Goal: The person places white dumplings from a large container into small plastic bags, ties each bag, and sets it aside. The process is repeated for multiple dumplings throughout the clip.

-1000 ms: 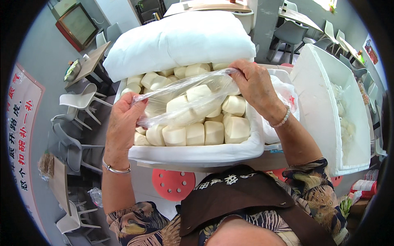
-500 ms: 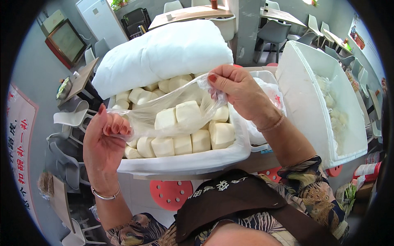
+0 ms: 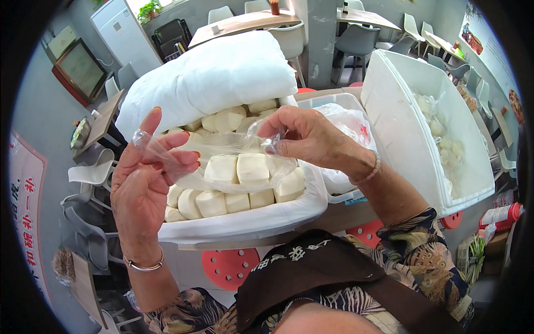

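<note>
Both hands lifted higher than before, each grip pinching the clear bag, buns inside

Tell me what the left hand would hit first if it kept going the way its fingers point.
The left hand points up and away, with the clear plastic bag at its fingertips. Going on, it would probably meet the white pillow-like cover lying over the steamed buns, though depth is hard to judge.
</note>
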Demonstrator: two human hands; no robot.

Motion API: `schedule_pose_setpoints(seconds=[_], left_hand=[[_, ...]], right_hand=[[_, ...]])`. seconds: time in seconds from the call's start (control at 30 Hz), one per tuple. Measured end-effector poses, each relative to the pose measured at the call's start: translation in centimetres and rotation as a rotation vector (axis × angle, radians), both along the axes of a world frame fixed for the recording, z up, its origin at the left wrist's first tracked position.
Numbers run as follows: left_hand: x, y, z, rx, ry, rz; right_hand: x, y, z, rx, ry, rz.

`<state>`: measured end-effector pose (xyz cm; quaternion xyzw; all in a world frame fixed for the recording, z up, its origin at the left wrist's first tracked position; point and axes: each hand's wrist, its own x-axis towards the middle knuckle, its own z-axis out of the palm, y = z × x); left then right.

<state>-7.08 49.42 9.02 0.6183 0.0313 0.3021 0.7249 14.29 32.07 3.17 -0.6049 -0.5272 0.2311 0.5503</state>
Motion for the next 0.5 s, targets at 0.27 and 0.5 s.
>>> schedule_pose_setpoints(seconds=[0.27,0.5], left_hand=[[0.5,0.4,-0.7,0.254,0.082,0.104],[1.8,0.6,-0.6,0.416,0.081,0.18]], right_hand=[[-0.4,0.2,1.9,0.255,-0.01,-0.328],[-2.5,1.9,3.2,0.456,0.171,-0.103]])
